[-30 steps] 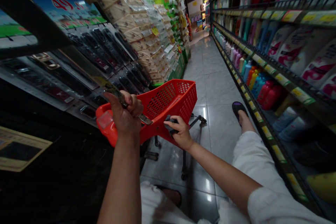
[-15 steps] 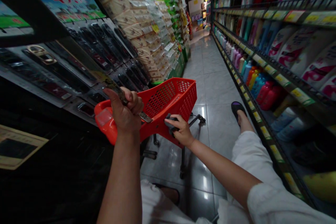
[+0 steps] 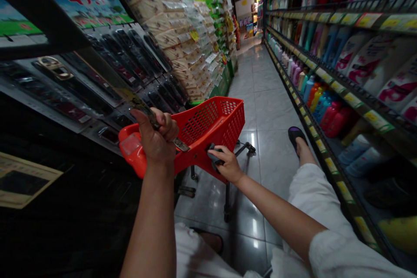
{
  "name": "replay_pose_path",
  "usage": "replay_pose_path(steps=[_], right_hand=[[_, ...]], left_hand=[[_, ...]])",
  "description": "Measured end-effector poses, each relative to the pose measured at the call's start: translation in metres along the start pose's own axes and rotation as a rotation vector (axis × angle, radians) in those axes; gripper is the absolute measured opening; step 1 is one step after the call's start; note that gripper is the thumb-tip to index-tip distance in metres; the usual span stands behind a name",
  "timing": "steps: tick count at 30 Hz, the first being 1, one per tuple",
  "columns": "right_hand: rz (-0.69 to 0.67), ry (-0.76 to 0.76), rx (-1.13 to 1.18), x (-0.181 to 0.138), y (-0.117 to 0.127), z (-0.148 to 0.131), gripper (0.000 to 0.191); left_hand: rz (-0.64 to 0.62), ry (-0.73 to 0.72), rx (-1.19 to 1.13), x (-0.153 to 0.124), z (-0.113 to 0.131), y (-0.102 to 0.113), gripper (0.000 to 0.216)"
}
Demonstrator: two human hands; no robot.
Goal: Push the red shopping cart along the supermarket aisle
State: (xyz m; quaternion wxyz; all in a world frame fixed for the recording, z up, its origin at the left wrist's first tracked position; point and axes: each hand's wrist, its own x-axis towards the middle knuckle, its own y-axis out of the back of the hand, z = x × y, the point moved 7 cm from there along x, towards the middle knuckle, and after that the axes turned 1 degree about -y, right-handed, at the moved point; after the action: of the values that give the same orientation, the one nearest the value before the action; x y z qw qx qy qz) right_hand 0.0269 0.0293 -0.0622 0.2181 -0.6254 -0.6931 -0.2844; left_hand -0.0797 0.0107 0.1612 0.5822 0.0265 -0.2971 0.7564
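A red plastic shopping cart (image 3: 215, 124) stands in a store aisle just ahead of me. My left hand (image 3: 156, 139) is raised over the cart's near end, fingers closed round a long flat packaged item (image 3: 143, 110) that slants up to the left. My right hand (image 3: 226, 165) is wrapped round the cart's dark handle grip (image 3: 213, 156) at the near right corner. My right leg in white shorts, with a dark sandal (image 3: 296, 135), is stepping forward beside the cart.
Left shelving holds hanging dark packaged goods (image 3: 124, 65) and stacked wrapped packs (image 3: 176, 39). Right shelves (image 3: 325, 74) carry bottles in pink, blue and red behind yellow price tags. The tiled aisle floor (image 3: 260, 95) runs ahead to a lit area at the far end.
The view has shifted slightly. Both hands keep their grips, and the cart and my right foot have barely moved.
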Motion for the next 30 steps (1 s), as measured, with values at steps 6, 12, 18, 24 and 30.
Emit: replay_pose_path(steps=[6, 12, 18, 24, 30], right_hand=[[-0.223, -0.046, -0.310, -0.033, 0.001, 0.040, 0.057], [-0.383, 0.103, -0.482, -0.005, 0.008, 0.033, 0.051], [-0.112, -0.090, -0.468, 0.051, 0.041, 0.056, 0.049], [-0.002, -0.224, -0.424, 0.071, 0.051, 0.077, 0.041], [-0.168, -0.088, -0.445, 0.033, 0.027, 0.056, 0.051]], left_hand=[[-0.002, 0.002, 0.024, -0.001, 0.000, -0.001, 0.056], [0.007, 0.006, 0.014, 0.001, 0.000, -0.001, 0.056], [-0.030, -0.019, 0.050, 0.004, -0.001, -0.005, 0.057], [-0.006, 0.002, 0.045, 0.005, -0.002, -0.006, 0.058], [-0.012, 0.007, 0.025, 0.006, -0.004, -0.007, 0.058]])
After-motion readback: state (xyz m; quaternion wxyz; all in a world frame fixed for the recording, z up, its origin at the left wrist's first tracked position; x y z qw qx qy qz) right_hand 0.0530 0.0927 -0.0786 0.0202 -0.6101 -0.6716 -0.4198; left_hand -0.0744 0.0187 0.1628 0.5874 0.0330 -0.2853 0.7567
